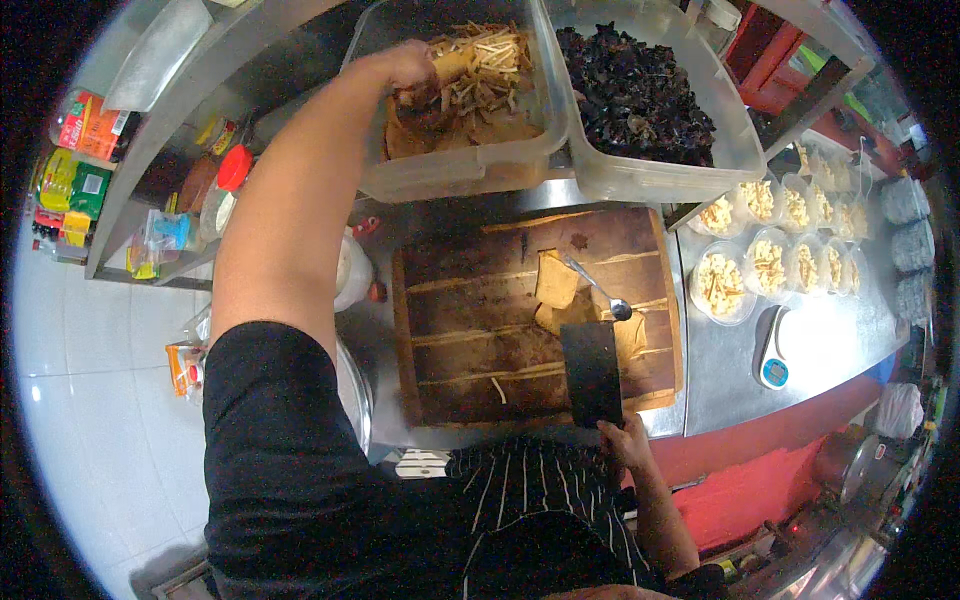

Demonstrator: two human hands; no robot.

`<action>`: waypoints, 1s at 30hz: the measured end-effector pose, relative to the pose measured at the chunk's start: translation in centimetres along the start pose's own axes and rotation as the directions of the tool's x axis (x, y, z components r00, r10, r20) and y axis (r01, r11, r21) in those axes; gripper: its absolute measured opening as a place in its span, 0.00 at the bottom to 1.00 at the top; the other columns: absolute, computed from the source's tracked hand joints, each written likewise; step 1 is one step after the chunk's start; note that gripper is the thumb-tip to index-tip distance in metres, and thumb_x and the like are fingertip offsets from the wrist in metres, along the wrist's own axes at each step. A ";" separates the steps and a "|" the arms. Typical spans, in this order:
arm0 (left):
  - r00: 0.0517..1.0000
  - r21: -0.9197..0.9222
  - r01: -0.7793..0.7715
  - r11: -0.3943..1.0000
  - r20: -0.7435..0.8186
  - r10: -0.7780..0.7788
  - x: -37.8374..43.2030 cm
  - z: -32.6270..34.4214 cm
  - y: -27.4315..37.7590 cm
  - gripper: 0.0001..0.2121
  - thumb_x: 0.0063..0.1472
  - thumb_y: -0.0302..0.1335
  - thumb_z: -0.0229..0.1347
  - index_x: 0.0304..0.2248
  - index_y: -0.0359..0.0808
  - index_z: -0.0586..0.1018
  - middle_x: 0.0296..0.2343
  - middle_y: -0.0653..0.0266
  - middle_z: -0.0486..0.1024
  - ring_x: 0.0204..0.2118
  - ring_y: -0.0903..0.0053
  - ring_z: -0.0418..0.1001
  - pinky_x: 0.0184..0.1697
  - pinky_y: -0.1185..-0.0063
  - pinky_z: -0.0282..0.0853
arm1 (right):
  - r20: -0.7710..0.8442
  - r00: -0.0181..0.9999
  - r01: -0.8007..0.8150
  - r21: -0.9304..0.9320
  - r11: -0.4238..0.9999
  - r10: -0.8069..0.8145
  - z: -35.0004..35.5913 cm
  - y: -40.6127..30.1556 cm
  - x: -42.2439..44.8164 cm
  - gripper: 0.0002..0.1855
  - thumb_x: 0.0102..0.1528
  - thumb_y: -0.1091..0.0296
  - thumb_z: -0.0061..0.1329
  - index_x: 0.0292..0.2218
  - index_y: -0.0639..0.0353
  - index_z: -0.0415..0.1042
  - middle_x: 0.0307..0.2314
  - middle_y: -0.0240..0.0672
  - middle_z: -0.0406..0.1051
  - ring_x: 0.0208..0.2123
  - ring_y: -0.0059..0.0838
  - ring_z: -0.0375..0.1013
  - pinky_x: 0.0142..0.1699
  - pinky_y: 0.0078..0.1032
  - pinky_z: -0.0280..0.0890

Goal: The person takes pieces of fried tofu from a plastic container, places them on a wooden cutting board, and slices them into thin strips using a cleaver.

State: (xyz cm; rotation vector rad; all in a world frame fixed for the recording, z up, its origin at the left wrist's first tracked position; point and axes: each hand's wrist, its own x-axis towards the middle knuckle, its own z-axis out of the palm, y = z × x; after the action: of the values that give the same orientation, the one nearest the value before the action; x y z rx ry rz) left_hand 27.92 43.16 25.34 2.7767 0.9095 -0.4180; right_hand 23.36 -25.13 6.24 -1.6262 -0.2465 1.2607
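My left hand [416, 73] reaches into a clear plastic tub [457, 169], its fingers closed around a yellowish-brown piece that looks like pressed tofu [452, 66], beside cut strips [495, 52]. In my right hand [626, 442], low at the near right edge of the wooden cutting board [465, 300], is a cleaver [591, 367] with a broad dark blade. The blade lies over the board, close to several tan tofu slabs [556, 281]. A metal spoon [619, 309] rests by the slabs. One pale strip [499, 390] lies on the board's near part.
A second tub [645, 184] holds dark, wood-ear-like pieces [637, 97]. To the right, several clear bowls [721, 285] of pale food and a digital kitchen scale [776, 360] stand on the steel counter [720, 397]. Shelves with jars and packets stand at left.
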 end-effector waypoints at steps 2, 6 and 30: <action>0.981 -0.016 -0.075 0.997 -0.181 0.071 -1.0 0.7 1.3 0.11 0.56 0.31 0.52 0.33 0.30 0.77 0.24 0.51 0.76 0.26 0.63 0.75 0.30 0.65 0.68 | 0.006 0.999 0.036 -0.046 0.998 -0.036 -0.3 1.0 0.3 0.10 0.56 0.68 0.50 0.23 0.60 0.69 0.14 0.29 0.67 0.15 0.22 0.66 0.22 0.23 0.61; 0.981 -0.004 -0.019 1.000 -0.193 0.018 -4.6 -2.4 1.0 0.12 0.55 0.31 0.50 0.33 0.30 0.78 0.23 0.53 0.76 0.25 0.65 0.74 0.29 0.66 0.68 | 0.068 0.997 0.041 -0.086 0.995 -0.036 -0.3 1.3 1.1 0.09 0.55 0.69 0.50 0.24 0.60 0.69 0.15 0.30 0.67 0.16 0.22 0.66 0.22 0.23 0.61; 0.912 0.135 -0.017 0.991 -0.404 0.070 -9.5 -2.0 6.0 0.15 0.56 0.32 0.55 0.42 0.36 0.76 0.39 0.49 0.78 0.43 0.59 0.77 0.47 0.65 0.71 | -0.101 0.995 0.021 0.083 0.996 -0.013 0.3 2.3 -2.5 0.10 0.55 0.69 0.50 0.22 0.59 0.69 0.16 0.28 0.66 0.15 0.21 0.65 0.21 0.22 0.61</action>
State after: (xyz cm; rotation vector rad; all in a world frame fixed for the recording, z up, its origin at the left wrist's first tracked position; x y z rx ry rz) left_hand 24.63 33.74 30.83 3.0589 0.9248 0.1287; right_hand 21.15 -27.68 5.93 -1.6073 -0.1431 1.1579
